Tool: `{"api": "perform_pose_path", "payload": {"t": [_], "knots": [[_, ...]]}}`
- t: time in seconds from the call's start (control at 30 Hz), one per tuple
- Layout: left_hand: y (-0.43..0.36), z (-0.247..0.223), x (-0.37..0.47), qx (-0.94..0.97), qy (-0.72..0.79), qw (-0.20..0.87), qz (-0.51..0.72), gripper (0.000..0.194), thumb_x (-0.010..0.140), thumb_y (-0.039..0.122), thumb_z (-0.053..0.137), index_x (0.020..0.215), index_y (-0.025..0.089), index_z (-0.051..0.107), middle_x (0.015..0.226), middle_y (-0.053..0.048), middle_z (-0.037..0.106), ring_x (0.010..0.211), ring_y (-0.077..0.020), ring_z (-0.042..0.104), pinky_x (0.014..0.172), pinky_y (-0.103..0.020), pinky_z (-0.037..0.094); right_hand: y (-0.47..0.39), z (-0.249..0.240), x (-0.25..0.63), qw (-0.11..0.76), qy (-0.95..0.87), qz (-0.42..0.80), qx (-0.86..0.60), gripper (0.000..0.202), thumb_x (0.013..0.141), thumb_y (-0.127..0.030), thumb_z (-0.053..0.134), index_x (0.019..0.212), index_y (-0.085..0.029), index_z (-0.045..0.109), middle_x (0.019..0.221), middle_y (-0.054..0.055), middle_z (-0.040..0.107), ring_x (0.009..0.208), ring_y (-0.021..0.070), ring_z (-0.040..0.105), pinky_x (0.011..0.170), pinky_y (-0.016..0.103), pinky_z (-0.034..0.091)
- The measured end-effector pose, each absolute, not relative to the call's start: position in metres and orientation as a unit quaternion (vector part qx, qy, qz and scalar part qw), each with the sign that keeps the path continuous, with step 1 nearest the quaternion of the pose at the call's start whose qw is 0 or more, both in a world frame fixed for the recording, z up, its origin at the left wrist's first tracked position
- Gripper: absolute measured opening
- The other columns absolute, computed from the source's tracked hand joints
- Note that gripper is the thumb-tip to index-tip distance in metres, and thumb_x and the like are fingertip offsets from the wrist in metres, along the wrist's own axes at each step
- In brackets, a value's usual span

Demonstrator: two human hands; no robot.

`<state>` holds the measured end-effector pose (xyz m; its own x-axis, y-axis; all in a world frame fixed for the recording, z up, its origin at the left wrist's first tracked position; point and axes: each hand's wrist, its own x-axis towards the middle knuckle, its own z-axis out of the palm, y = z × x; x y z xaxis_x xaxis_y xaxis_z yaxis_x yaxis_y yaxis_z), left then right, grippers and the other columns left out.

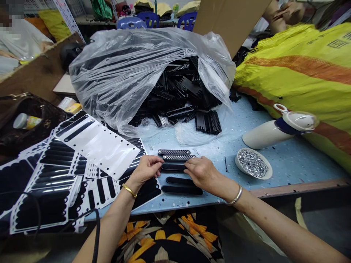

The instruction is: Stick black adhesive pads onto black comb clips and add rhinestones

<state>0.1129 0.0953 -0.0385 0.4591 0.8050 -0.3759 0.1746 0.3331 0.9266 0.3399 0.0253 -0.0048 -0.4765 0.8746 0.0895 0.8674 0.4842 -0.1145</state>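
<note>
My left hand [148, 169] and my right hand [202, 172] pinch the two ends of a slim black strip [173, 167] lying level between them on the blue table. Just beyond it are two black bars with a silver mesh pattern, a far one [174, 152] and a near one [178, 157]. Closer to me lie two smooth black bars, an upper one [179, 180] and a lower one [182, 190]. Sheets of black rounded stickers [55, 193] spread out to the left of my left hand, a partly bare white backing sheet [105, 149] on top.
Behind my hands, a clear plastic bag [115, 73] spills black plastic parts [181, 91]. At right are a bowl [268, 174] of small silver pieces, a tilted white bottle [260, 133], a thin black stick [226, 164] and a yellow sack [301, 69]. A brown handbag [49, 113] sits at left.
</note>
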Motion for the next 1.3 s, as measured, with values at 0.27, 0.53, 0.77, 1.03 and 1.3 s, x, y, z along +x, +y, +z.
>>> {"api": "perform_pose_path", "payload": {"t": [0.27, 0.53, 0.77, 1.03, 1.3], "knots": [[0.096, -0.038, 0.121, 0.534, 0.511, 0.635, 0.224, 0.015, 0.076, 0.025, 0.065, 0.070, 0.012, 0.066, 0.042, 0.005, 0.053, 0.035, -0.0084, 0.052, 0.035, -0.015, 0.038, 0.025, -0.005, 0.339, 0.059, -0.858, 0.021, -0.510, 0.018, 0.090, -0.013, 0.055, 0.075, -0.015, 0.063, 0.075, 0.005, 0.067, 0.069, 0.0173, 0.059, 0.061, 0.031, 0.028], [0.097, -0.039, 0.120, 0.556, 0.487, 0.637, 0.217, 0.010, 0.071, 0.021, 0.068, 0.068, 0.012, 0.067, 0.047, 0.003, 0.058, 0.038, -0.0095, 0.057, 0.038, -0.017, 0.044, 0.025, -0.011, 0.341, 0.072, -0.861, 0.017, -0.504, 0.017, 0.089, -0.013, 0.056, 0.075, -0.015, 0.064, 0.075, 0.006, 0.068, 0.069, 0.0172, 0.059, 0.061, 0.031, 0.028], [0.099, -0.039, 0.117, 0.536, 0.487, 0.655, 0.215, 0.013, 0.077, 0.022, 0.063, 0.082, 0.011, 0.067, 0.049, 0.003, 0.059, 0.039, -0.0104, 0.059, 0.038, -0.017, 0.046, 0.025, -0.012, 0.341, 0.087, -0.859, 0.011, -0.504, 0.016, 0.088, -0.012, 0.056, 0.075, -0.015, 0.064, 0.075, 0.005, 0.068, 0.069, 0.0178, 0.059, 0.061, 0.031, 0.029], [0.098, -0.042, 0.116, 0.562, 0.470, 0.643, 0.222, 0.023, 0.075, 0.035, 0.064, 0.072, 0.013, 0.067, 0.049, 0.002, 0.057, 0.041, -0.0102, 0.058, 0.037, -0.016, 0.043, 0.024, -0.012, 0.341, 0.092, -0.856, 0.019, -0.508, 0.017, 0.089, -0.013, 0.055, 0.075, -0.015, 0.065, 0.075, 0.006, 0.068, 0.069, 0.0180, 0.060, 0.062, 0.031, 0.030], [0.096, -0.038, 0.117, 0.560, 0.482, 0.637, 0.221, 0.018, 0.069, 0.031, 0.068, 0.068, 0.013, 0.069, 0.044, 0.003, 0.056, 0.039, -0.0092, 0.054, 0.037, -0.016, 0.041, 0.026, -0.027, 0.354, 0.196, -0.838, 0.088, -0.502, 0.017, 0.092, -0.023, 0.059, 0.097, -0.018, 0.074, 0.087, 0.008, 0.075, 0.078, 0.0206, 0.066, 0.072, 0.033, 0.051]]}}
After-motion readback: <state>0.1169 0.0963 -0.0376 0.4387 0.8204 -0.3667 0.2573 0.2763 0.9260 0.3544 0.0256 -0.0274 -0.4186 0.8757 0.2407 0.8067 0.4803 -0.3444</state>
